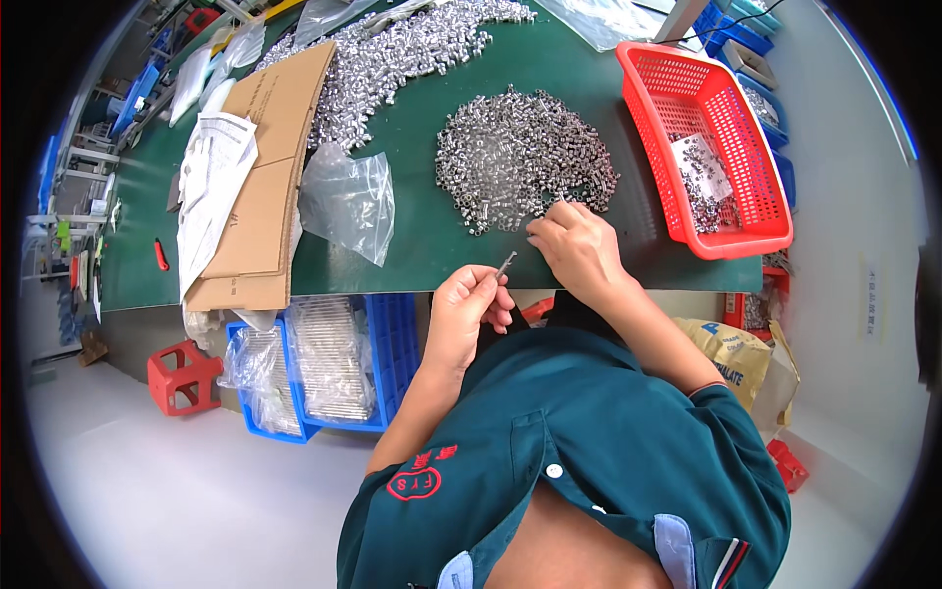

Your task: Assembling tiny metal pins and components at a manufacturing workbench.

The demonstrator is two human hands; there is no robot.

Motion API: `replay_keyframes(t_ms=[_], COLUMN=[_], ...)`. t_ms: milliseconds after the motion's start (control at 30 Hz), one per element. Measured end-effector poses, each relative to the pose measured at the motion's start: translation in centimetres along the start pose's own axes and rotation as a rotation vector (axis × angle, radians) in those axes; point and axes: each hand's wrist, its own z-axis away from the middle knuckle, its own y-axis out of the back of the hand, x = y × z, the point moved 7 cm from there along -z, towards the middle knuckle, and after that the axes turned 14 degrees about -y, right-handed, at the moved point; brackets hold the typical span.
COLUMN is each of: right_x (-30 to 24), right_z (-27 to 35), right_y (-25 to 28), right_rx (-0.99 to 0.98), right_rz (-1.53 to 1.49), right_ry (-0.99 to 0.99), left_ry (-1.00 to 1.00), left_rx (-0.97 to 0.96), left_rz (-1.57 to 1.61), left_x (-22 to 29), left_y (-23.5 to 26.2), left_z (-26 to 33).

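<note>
Pin (506,263), a thin grey metal piece, sticks up and to the right out of the left hand (469,306), whose grip is pinched on its lower end just over the near edge of the green tabletop (412,245). To do this well, I judge the left fingers should keep the pinch low so the free tip stays bare. The right hand (579,245) rests at the near rim of the heap (525,157) of small shiny parts, fingertips curled together among them; whether they have one pinched I cannot tell. Picking a single part cleanly matters. The pin's tip lies just left of the right hand, near but apart. A red basket (731,211) stands to the right.
</note>
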Motion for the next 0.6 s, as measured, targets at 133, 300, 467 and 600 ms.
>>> replay_keyframes(t_ms=[133, 300, 467, 600], right_x=[0.1, 2.2, 2.4, 2.3], right_z=[0.2, 1.2, 2.5, 2.5], right_y=[0.0, 0.5, -0.4, 0.5], right_rx=[0.000, -0.305, -0.475, -0.420], right_rz=[-0.014, -0.714, -0.933, -0.854], right_ry=[0.017, -0.462, -0.634, -0.585], left_ry=[-0.012, -0.022, -0.028, -0.033], left_rx=[0.002, -0.023, -0.072, -0.072], left_rz=[-0.014, -0.093, -0.122, -0.190], left_x=[-0.1, -0.1, -0.2, -0.2], left_y=[-0.1, -0.7, -1.7, -1.8], left_z=[0.0, -0.2, -0.4, -0.3])
